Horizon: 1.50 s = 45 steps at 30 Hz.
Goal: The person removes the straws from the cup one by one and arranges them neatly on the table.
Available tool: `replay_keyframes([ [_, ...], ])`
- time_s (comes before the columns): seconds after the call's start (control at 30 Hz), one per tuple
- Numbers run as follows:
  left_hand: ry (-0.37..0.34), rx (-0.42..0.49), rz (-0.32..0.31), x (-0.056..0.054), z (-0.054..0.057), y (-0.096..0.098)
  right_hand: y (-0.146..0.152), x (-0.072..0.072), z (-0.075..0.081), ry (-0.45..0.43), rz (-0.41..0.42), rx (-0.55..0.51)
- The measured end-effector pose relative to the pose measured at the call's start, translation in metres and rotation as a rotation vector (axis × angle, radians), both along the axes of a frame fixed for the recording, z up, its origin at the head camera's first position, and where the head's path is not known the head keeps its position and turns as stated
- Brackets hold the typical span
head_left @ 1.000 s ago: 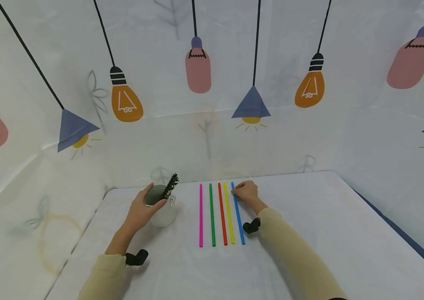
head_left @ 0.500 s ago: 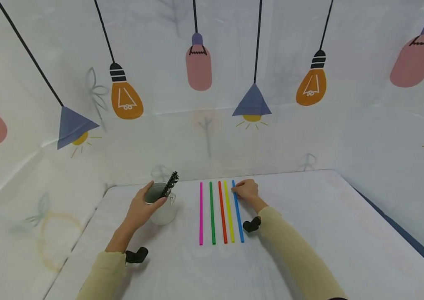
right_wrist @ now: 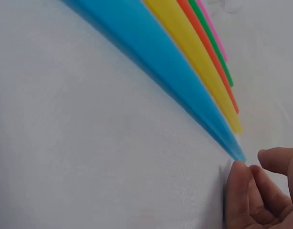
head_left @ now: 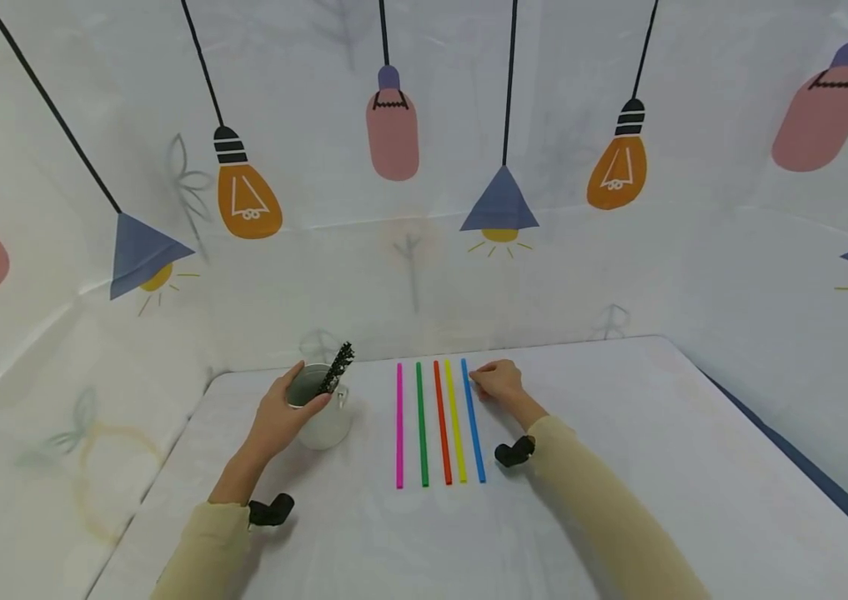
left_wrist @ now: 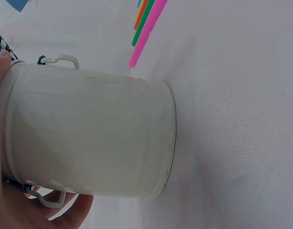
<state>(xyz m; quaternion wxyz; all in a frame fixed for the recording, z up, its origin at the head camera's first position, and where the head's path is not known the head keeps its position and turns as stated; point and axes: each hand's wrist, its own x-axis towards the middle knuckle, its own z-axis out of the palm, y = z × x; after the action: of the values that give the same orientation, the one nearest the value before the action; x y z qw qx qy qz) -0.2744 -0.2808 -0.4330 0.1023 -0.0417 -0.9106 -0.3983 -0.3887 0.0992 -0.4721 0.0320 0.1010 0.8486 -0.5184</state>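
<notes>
My left hand point(head_left: 278, 418) grips the rim of a white metal bucket point(left_wrist: 89, 129) with small loop handles, which stands upright on the table. A black-and-white patterned object point(head_left: 337, 367), long and thin, sticks up out of the bucket, its lower end hidden. To the right lie long straws in a row: pink point(head_left: 399, 425), green point(head_left: 422, 425), red point(head_left: 442, 423), yellow point(head_left: 455, 422) and blue point(head_left: 473, 422). Beside the far end of the blue one is my right hand point(head_left: 499, 381); the right wrist view shows its thumb apart from loosely bent fingers, with nothing between them.
A white cloth covers the table point(head_left: 619, 467). Behind it hangs a pale sheet point(head_left: 424, 283) printed with lamps and bulbs. A dark camera mount sits on each wrist, the right one point(head_left: 515, 451) close to the blue straw's near end.
My right hand has let go of the blue straw and moved slightly to the right, off it. The left hand and bucket stay where they were.
</notes>
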Motion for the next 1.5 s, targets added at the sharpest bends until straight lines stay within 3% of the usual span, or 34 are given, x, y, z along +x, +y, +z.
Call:
replay_keyframes([
  [0.17,-0.008,-0.007,-0.002,0.000,0.001,-0.002,0.001,0.008,0.004,-0.032,0.020,-0.098],
  [0.3,-0.027,-0.011,-0.019,-0.001,0.003,-0.003,-0.008,0.019,0.012,-0.035,0.089,-0.213],
  [0.4,-0.038,-0.016,-0.031,0.000,0.004,-0.004,-0.022,0.029,0.022,-0.047,0.158,-0.301],
  [0.6,-0.044,-0.052,-0.041,0.000,0.005,-0.005,-0.057,0.048,0.043,-0.020,0.287,-0.355],
  [0.77,-0.033,-0.065,-0.047,-0.001,0.006,-0.004,-0.086,0.056,0.053,0.006,0.380,-0.407],
  [1.0,-0.027,-0.055,-0.030,-0.001,0.006,-0.002,-0.124,0.062,0.063,0.043,0.434,-0.470],
  [1.3,-0.055,-0.022,0.008,0.001,0.007,-0.001,-0.152,0.070,0.070,0.080,0.508,-0.533],
  [1.5,-0.054,-0.013,-0.013,0.002,0.007,-0.002,-0.168,0.074,0.067,0.071,0.480,-0.519],
])
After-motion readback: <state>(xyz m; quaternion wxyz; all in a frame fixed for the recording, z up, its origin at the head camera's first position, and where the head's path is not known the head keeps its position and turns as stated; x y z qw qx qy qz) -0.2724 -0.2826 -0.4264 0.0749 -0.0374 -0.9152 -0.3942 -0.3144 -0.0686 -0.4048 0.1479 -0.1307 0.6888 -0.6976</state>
